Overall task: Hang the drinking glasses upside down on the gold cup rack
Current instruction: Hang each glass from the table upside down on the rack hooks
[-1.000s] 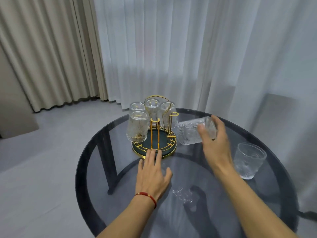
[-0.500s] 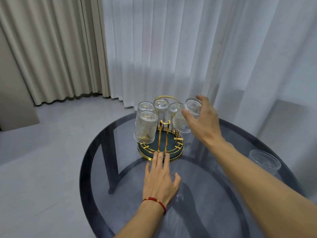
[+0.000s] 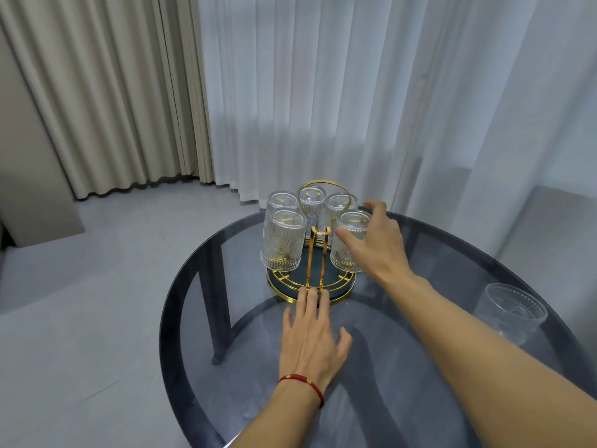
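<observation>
The gold cup rack (image 3: 310,287) with a dark round base stands at the far side of the glass table (image 3: 200,318). Several ribbed clear glasses hang upside down on it, the front left glass (image 3: 283,240) among them. My right hand (image 3: 374,244) wraps the front right glass (image 3: 350,232), which sits upside down over a gold peg. My left hand (image 3: 311,341) lies flat on the table, fingers apart, fingertips touching the rack's front rim. One more clear glass (image 3: 510,313) stands upright at the table's right edge.
White sheer curtains (image 3: 355,92) hang just behind the table, beige drapes (image 3: 106,92) to the left. The table's dark frame and legs show through its top. Grey floor lies on the left.
My right hand carried the glass from beside the rack, turned it upside down and lowered it over the front right peg. My left hand slid forward to the rack's rim.
</observation>
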